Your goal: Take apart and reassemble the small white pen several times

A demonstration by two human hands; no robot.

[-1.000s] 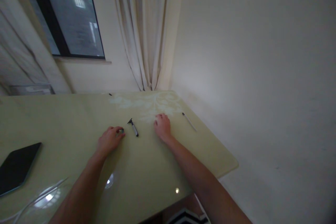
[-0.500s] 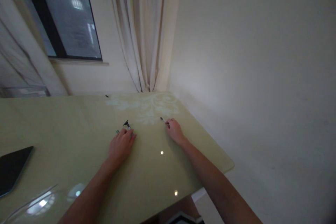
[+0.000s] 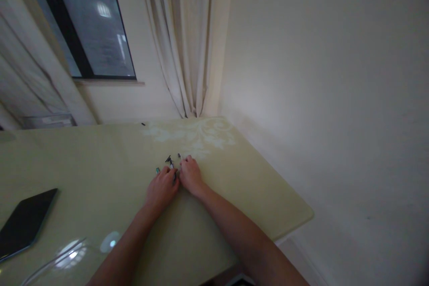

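Note:
My left hand [image 3: 162, 187] rests on the table with its fingers curled over a razor [image 3: 169, 159], whose dark T-shaped head sticks out past the fingertips. A small green-ended item [image 3: 157, 170] shows just left of these fingers; the rest of it is hidden. Close on the right, almost touching, my right hand [image 3: 191, 175] pinches a thin, light stick with a dark tip [image 3: 179, 155]. Its exact kind is too small to make out.
The pale, glossy table [image 3: 261, 201] ends at a wall on the right. A dark flat tablet-like object [image 3: 28, 221] lies at the left. A small black piece [image 3: 143, 124] sits at the far edge. A cable [image 3: 50, 264] crosses the near left.
My right hand has moved left with the dark-tipped stick, from well apart to right beside my left hand. The left hand keeps the razor. The view has shifted slightly.

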